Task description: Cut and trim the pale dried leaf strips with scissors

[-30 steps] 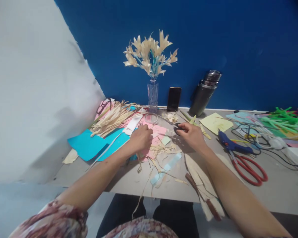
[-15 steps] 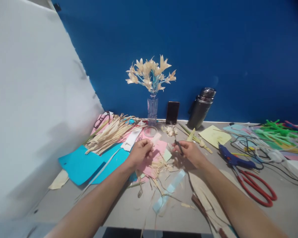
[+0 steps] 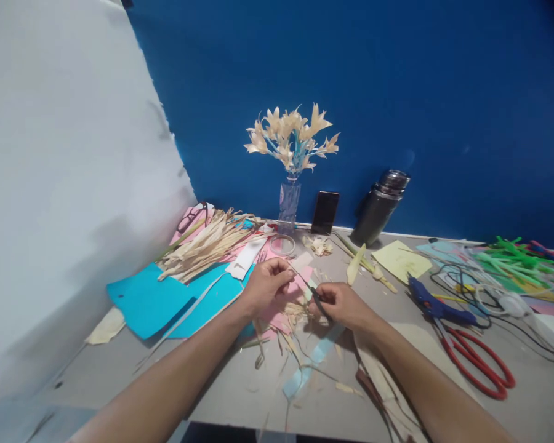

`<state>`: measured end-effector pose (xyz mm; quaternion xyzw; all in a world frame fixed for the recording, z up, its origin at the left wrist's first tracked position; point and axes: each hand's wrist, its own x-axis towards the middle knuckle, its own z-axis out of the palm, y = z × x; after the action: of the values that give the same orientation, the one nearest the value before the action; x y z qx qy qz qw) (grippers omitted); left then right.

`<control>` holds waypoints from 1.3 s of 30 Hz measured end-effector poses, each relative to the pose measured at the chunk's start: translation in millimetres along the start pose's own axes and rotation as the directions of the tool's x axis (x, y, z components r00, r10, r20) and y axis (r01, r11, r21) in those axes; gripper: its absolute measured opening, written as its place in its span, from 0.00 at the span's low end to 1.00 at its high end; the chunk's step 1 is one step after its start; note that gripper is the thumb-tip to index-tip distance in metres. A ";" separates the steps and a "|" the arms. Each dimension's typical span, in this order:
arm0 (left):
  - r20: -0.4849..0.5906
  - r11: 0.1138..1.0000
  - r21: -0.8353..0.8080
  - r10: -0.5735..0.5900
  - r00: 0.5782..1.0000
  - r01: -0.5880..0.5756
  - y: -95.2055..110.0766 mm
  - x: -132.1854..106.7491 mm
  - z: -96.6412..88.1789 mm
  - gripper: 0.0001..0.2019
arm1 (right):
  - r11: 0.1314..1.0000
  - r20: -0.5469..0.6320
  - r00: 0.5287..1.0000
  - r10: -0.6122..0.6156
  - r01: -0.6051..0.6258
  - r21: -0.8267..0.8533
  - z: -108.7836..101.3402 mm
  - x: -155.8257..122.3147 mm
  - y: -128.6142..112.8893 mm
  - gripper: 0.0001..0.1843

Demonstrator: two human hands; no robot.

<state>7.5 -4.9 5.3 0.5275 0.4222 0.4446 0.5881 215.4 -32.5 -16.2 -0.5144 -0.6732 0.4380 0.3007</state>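
My left hand [image 3: 270, 284] is closed, its thumb and fingers pinched on a thin pale piece [image 3: 301, 261], apparently dried husk. My right hand [image 3: 340, 303] grips small dark-handled scissors [image 3: 321, 303], whose blades point up and left to my left fingertips. Whether the blades are apart is too small to tell. Below both hands lie husk scraps [image 3: 298, 311] and pink paper [image 3: 277, 317]. A pale blue strip [image 3: 314, 357] lies nearer the front. Behind them, husk flowers [image 3: 290, 132] stand in a clear bottle [image 3: 289, 205].
Dried husk strips [image 3: 210, 246] and blue sheets [image 3: 150, 301] lie left. A phone [image 3: 325, 212] and a dark flask [image 3: 381, 208] lean at the back wall. On the right are a glue gun [image 3: 438, 304], large red-handled scissors [image 3: 482, 363], cables and green pipe cleaners [image 3: 517, 255].
My right hand has moved down and left, bringing the scissors' blades across to my left fingertips. The view has shifted slightly, so the background sits farther right.
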 end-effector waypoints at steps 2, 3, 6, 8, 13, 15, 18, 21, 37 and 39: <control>-0.009 0.999 0.032 -0.015 1.000 0.015 -0.7 0.5 0.3 0.11 | 1.000 0.051 0.999 0.011 -0.011 -0.007 -0.5 0.2 0.1 0.12; -0.010 0.999 0.047 -0.017 1.000 0.018 -1.1 0.7 0.4 0.11 | 1.000 0.065 0.998 0.022 -0.022 0.000 -0.7 0.2 0.4 0.12; -0.015 0.998 0.068 -0.014 1.000 0.015 -1.1 0.5 0.8 0.12 | 0.999 0.060 0.997 0.039 -0.040 0.017 -1.5 0.2 1.6 0.13; -0.009 0.999 0.035 -0.016 1.000 0.016 0.2 -0.2 1.0 0.13 | 1.000 0.055 0.998 0.027 -0.027 -0.007 -2.3 0.1 1.9 0.14; 0.061 0.984 -0.154 -0.081 0.995 0.089 4.7 0.7 -3.1 0.21 | 0.994 0.070 0.997 0.012 -0.004 -0.111 -4.1 -1.4 -0.2 0.16; 0.078 0.990 -0.111 -0.074 0.994 0.082 5.0 2.7 -6.2 0.25 | 0.986 0.094 0.996 0.000 0.016 -0.167 -4.0 -2.3 -1.3 0.16; 0.083 0.998 -0.007 -0.065 0.994 0.065 2.8 5.1 -9.3 0.20 | 0.963 0.131 0.991 -0.010 0.045 -0.267 -3.3 -3.2 -2.5 0.17; 0.079 0.990 0.110 -0.096 0.992 0.087 -1.4 5.0 -8.8 0.14 | 0.930 0.144 0.990 0.003 0.050 -0.364 -3.5 -3.7 -3.6 0.18; 0.020 0.986 -0.125 -0.107 0.994 0.109 -5.5 -2.4 5.0 0.14 | 0.895 -0.110 0.991 0.079 -0.022 0.445 -3.9 -7.2 -19.2 0.19; 0.089 0.993 -0.023 -0.110 0.990 0.113 -9.6 -10.1 15.9 0.12 | 0.859 -0.143 0.986 0.080 0.005 0.511 -2.4 -9.2 -22.6 0.20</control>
<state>21.1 -19.0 -2.6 0.5138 0.4187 0.3934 0.6371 210.4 -42.6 5.6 -0.4629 -0.4970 0.5636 0.4702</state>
